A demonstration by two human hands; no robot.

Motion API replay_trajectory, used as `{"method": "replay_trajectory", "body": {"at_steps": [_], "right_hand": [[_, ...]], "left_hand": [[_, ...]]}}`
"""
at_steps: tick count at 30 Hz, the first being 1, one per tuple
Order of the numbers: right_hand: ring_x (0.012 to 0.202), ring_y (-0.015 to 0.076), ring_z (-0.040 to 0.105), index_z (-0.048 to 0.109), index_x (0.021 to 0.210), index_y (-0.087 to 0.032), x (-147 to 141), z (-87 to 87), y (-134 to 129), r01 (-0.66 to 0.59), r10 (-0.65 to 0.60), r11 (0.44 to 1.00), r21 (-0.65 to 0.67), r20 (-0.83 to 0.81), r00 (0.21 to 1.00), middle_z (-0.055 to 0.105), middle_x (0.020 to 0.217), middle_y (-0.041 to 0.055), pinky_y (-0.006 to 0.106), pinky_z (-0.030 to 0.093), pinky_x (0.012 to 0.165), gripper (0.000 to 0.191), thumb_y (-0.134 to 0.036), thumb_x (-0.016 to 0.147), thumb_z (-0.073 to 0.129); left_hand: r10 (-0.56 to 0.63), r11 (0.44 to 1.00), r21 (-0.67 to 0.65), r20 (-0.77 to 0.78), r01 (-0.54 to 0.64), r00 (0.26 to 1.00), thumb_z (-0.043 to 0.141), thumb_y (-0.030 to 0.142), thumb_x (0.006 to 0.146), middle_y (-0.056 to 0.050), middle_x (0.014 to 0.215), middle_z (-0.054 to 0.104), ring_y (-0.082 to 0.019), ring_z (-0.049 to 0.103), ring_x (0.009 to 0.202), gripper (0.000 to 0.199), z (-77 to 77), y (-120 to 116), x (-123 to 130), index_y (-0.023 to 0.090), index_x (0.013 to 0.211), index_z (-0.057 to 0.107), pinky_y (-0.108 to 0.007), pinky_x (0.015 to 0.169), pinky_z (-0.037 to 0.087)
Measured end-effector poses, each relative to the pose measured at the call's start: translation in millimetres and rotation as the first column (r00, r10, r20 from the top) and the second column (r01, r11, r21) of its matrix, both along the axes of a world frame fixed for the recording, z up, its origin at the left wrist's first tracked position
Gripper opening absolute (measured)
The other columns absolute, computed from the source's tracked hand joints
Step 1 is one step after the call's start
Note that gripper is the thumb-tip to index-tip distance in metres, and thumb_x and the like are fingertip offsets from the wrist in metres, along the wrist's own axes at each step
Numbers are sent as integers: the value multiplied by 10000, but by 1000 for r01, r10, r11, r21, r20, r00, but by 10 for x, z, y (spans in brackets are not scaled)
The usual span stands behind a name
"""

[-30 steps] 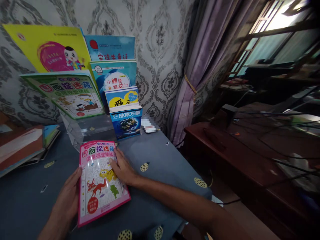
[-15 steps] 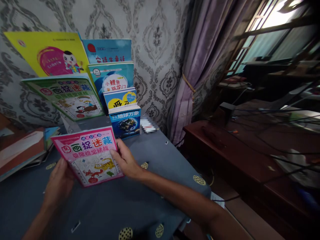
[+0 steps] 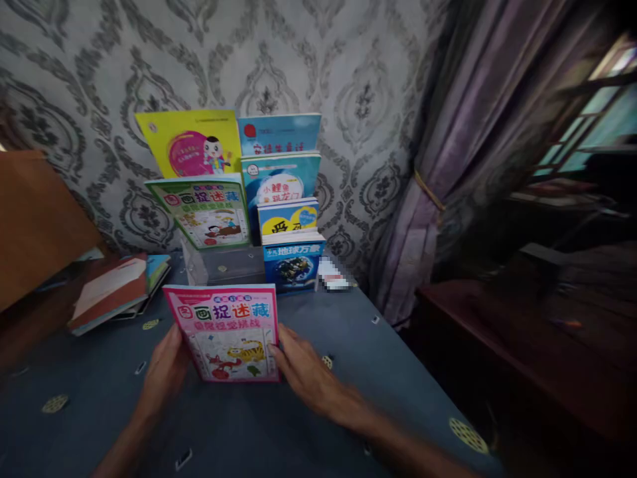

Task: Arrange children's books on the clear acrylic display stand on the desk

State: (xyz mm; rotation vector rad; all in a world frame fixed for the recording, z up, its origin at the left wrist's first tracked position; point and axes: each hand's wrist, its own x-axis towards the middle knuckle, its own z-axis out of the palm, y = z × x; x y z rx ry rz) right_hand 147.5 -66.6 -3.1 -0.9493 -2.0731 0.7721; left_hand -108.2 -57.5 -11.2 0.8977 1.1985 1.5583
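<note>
A pink picture book (image 3: 229, 335) with a tiger and a fox on its cover is upright between my hands, its cover facing me. My left hand (image 3: 166, 365) grips its left edge, with the fingers partly hidden behind it. On the right edge, my right hand (image 3: 303, 365) holds it with the thumb on the front cover. Behind stands a clear display rack (image 3: 194, 262) with books in tiers: a green picture book (image 3: 209, 216), a yellow book (image 3: 192, 143) and, in the right column, several blue ones, the front a blue Earth book (image 3: 293, 265).
Several books lie stacked (image 3: 112, 289) at the left, beside a brown board or box (image 3: 40, 226). A blurred white item (image 3: 332, 273) lies right of the rack. The grey tablecloth (image 3: 388, 392) ends at the right, near a purple curtain (image 3: 408, 232) and dark red furniture (image 3: 497, 332).
My view has swung left, so the rack and books appear further right. Both hands still hold the pink picture book, which now looks more squarely upright and faces me.
</note>
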Motion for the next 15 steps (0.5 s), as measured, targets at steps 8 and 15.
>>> {"method": "replay_trajectory", "body": {"at_steps": [8,15], "right_hand": [[1032,245,646,517,1337,-284,-118,100,64,21,-23,994,-109,-15,1000,686,1128,65,448,571,904,363,-376,1033,340],[978,267,640,548,1093,-194,-317,223,163,31,-28,999,-40,55,998,679,1110,134,485,561,867,241,-296,1022,341]], "left_hand": [[10,994,86,-691,69,723,470,743,850,-59,904,736,-261,666,881,601,210,-49,-345,208,970,716,-354,827,558],[102,990,139,-780,13,617,471,688,872,-21,836,727,-234,668,716,488,254,-10,-629,256,937,687,-333,645,570]]}}
